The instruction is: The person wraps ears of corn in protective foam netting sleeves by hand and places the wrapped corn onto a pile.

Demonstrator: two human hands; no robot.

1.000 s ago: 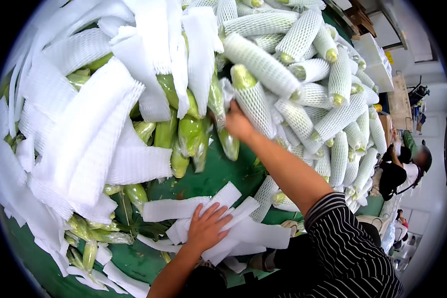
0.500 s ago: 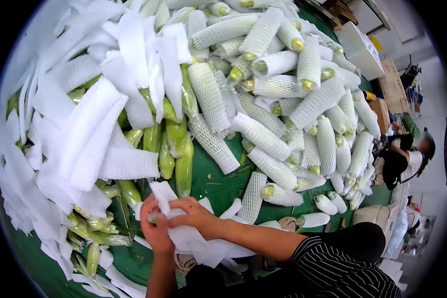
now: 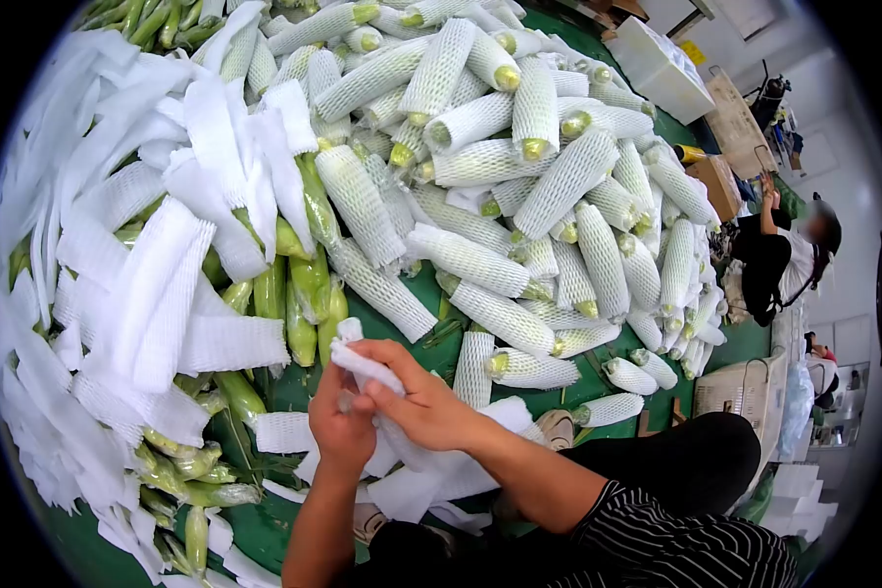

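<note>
Both of my hands work close together on a white foam net sleeve (image 3: 367,367). My right hand (image 3: 416,397) is closed on it from the right, its fingers bent over the foam. My left hand (image 3: 343,426) is curled around the sleeve's lower side, and what else lies in its palm is hidden. Just beyond them lie long green vegetables wrapped in clear film (image 3: 309,284). Flat white foam sleeves (image 3: 157,304) are heaped on my left. More loose sleeves (image 3: 431,485) lie below my wrists.
A large pile of vegetables in foam sleeves (image 3: 568,196) covers the green floor (image 3: 294,392) ahead and right. A white foam box (image 3: 657,73), a cardboard box (image 3: 715,186) and a pale crate (image 3: 740,392) stand farther right. Another person (image 3: 779,250) sits beyond the pile.
My hands have shifted right and slightly up with the foam sleeve, which now sticks up above my fingers. The view has shifted, so the piles appear farther left.
</note>
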